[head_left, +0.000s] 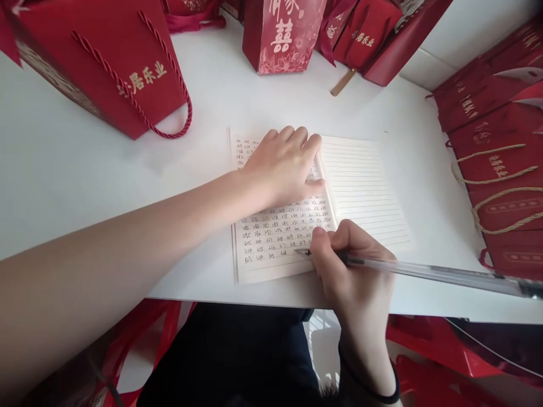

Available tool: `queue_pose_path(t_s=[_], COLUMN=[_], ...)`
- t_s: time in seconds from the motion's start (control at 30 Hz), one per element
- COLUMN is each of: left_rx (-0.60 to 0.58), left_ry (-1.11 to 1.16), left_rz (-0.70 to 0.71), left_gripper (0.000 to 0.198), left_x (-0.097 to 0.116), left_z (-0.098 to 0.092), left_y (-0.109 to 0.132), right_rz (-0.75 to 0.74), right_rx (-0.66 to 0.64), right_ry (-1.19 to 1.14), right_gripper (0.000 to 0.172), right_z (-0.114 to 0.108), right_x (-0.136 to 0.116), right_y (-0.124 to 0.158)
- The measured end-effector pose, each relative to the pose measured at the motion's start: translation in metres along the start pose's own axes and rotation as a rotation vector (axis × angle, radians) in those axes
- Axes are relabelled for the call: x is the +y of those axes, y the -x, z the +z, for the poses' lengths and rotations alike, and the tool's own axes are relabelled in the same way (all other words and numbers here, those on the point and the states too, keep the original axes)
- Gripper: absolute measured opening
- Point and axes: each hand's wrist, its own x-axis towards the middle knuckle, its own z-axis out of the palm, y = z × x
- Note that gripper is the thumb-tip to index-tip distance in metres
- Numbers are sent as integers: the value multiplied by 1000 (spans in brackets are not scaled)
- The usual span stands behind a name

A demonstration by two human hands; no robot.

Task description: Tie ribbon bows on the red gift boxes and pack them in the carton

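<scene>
An open notebook (271, 270) lies on the white table. Rows of handwritten numbers, in the low 300s near the bottom, fill its left page; the lined right page (360, 186) bears no writing. My left hand (286, 164) rests palm down across the left page, thumb apart from the bent fingers, covering some rows. In my right hand (356, 265) is a clear-barrelled pen (441, 276), pinched near its tip. The tip is at the lowest row of numbers, just right of the last one.
A red gift bag with a rope handle (127, 68) stands at the back left. Behind the notebook are a red box with white characters (282, 39) and more red boxes (365, 39). Red bags with cord handles (496, 164) line the right side. The table's front edge (254, 302) runs below the notebook.
</scene>
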Motion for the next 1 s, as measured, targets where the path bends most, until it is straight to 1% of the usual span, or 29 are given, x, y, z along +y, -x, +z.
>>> queue_pose_path(t_s=[0.17,0.3,0.37,0.5,0.57,0.67,0.77,1.0], left_rx=[-13,-103,-133,-124,-128,-128,-109,-120], left_ry=[-23,-75,-111,-107,-88,-63,-71,-75], left_rz=[2,-5,-7,13,-3,-34,-18,-34], left_gripper=[49,64,68,65,64,62,62,63], left_x=[1,2,3,4,4,4,3,3], left_z=[-3,-8,-10,-10,-10,-9,-9,-8], left_y=[0,2,2,3,2,2,2,2], right_rz=[-17,-4,6,-9,-20,-32,-49,-28], right_rx=[-13,12,18,-3,-5,-12,-19,-4], right_ry=[10,5,20,92,107,104,88,81], right_gripper=[38,38,38,36,35,34,34,35], right_z=[0,-1,0,1,2,1,1,1], right_x=[-1,-2,-3,-6,-6,-5,-4,-4], right_y=[3,3,3,2,2,1,1,1])
